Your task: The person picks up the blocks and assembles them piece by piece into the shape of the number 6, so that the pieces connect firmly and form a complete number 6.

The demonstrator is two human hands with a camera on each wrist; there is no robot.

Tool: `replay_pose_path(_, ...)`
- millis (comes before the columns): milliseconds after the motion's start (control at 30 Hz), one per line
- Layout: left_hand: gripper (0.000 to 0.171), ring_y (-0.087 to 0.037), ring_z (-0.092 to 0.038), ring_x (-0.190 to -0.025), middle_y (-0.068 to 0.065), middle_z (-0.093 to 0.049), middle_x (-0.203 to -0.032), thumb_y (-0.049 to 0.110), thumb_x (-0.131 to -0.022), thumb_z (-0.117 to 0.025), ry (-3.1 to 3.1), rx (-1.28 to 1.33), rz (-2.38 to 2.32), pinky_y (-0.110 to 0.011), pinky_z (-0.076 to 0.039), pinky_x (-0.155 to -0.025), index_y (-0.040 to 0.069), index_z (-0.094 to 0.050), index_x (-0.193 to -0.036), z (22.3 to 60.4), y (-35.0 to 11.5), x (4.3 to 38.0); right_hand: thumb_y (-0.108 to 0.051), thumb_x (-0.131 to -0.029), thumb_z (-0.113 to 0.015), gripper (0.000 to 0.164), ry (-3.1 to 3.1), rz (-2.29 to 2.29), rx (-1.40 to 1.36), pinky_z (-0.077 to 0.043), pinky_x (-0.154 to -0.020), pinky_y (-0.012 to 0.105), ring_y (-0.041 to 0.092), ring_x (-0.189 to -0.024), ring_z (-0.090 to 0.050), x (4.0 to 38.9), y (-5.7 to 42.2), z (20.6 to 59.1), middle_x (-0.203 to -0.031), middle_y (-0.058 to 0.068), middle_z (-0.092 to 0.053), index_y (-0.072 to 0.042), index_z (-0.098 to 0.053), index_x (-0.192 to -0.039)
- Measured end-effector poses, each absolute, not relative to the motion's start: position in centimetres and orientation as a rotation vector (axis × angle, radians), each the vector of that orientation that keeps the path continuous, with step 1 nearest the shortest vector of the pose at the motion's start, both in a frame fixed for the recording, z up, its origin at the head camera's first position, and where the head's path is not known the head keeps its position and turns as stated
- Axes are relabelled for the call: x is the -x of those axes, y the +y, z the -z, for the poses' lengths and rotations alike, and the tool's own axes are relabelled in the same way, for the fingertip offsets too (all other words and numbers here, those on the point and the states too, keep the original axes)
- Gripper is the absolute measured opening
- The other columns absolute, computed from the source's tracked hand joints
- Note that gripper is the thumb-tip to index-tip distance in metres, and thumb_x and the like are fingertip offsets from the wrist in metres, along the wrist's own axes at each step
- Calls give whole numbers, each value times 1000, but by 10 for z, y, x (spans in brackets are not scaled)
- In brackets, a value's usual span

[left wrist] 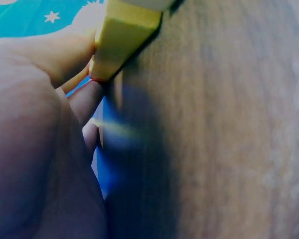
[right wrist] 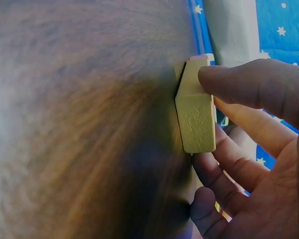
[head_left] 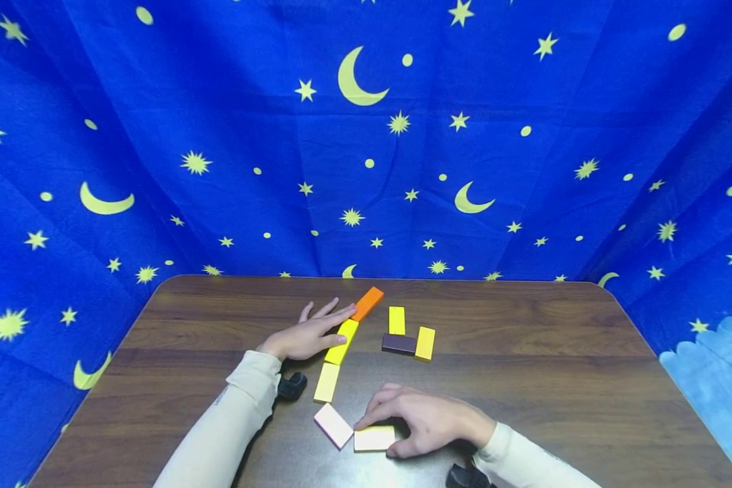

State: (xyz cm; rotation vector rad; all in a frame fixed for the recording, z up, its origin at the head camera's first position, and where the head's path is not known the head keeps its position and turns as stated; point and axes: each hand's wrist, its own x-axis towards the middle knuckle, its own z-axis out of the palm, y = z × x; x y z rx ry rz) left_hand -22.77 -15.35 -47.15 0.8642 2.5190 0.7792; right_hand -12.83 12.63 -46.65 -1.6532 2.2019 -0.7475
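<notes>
As the cream block lies on the tabletop beside the pink block, pinched between fingers of our right hand, we should slide it gently, flat. Our left hand, fingers spread, touches the yellow block. The right-wrist view shows the cream block's textured end, hidden overhead.

Forearms extended, left fingers spread straight, right fingers bent, pinching

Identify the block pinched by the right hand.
The cream block just right of the pale pink block. It alone sits between the thumb and fingers of the right hand; no other block does.
</notes>
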Motion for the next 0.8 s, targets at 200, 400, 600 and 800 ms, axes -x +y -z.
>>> replay_pose_path(200, 65, -26, 2, -155, 4, -19, -166, 42, -106, -47, 2525, -849, -768, -59, 15, -117, 24, -21, -162, 473, -153, 229, -23, -83, -76, 53, 2206, 741, 1634, -40, -101, 18, 1, -117, -50, 128, 126, 466, -120, -10, -62, -22, -65, -134)
replay_pose_path(400, 65, -27, 2, -155, 3, -20, -166, 42, -106, -48, 2530, -842, -769, -60, 15, -117, 23, -21, -162, 474, -153, 228, -29, -86, -77, 51, 2212, 804, 1587, -41, -103, 22, 3, -120, -50, 128, 129, 467, -126, -10, -61, -21, -64, -134)
replay_pose_path(600, 65, -25, 3, -155, 5, -20, -166, 42, -106, -47, 2527, -843, -762, -59, 15, -117, 24, -21, -162, 473, -153, 228, -31, -88, -76, 49, 2274, 897, 1566, -44, -103, 28, 6, -121, -52, 128, 135, 466, -129, -11, -61, -21, -63, -135)
replay_pose_path(800, 65, -26, 2, -155, 4, -21, -166, 42, -106, -48, 2523, -837, -772, -59, 15, -117, 24, -21, -162, 473, -153, 228, -29, -88, -77, 46, 2359, 1004, 1547, -46, -101, 31, 7, -120, -53, 130, 144, 463, -128, -10, -62, -18, -65, -131)
